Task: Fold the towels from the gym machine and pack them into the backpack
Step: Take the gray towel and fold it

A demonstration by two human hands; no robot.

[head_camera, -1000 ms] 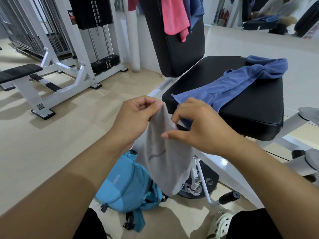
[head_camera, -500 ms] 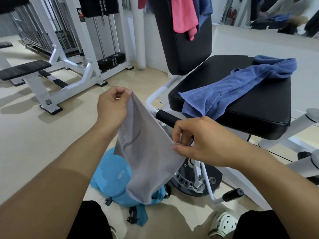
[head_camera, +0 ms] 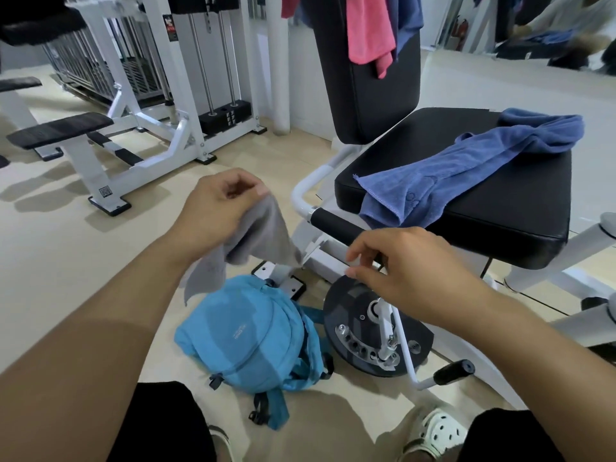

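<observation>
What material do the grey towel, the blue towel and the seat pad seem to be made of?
Grey towel: thin, smooth cloth, perhaps microfibre; it hangs limp with no visible pile.
Blue towel: thicker terry-like cloth, matte, with a stitched hem.
Seat pad: black padded cover, probably vinyl or faux leather; faint sheen, rounded edges.

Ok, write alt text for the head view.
A person's left hand grips a grey towel above a blue backpack on the floor; the right hand hovers beside it, empty. A blue towel lies across the black gym seat, and a pink towel hangs over the backrest.
</observation>
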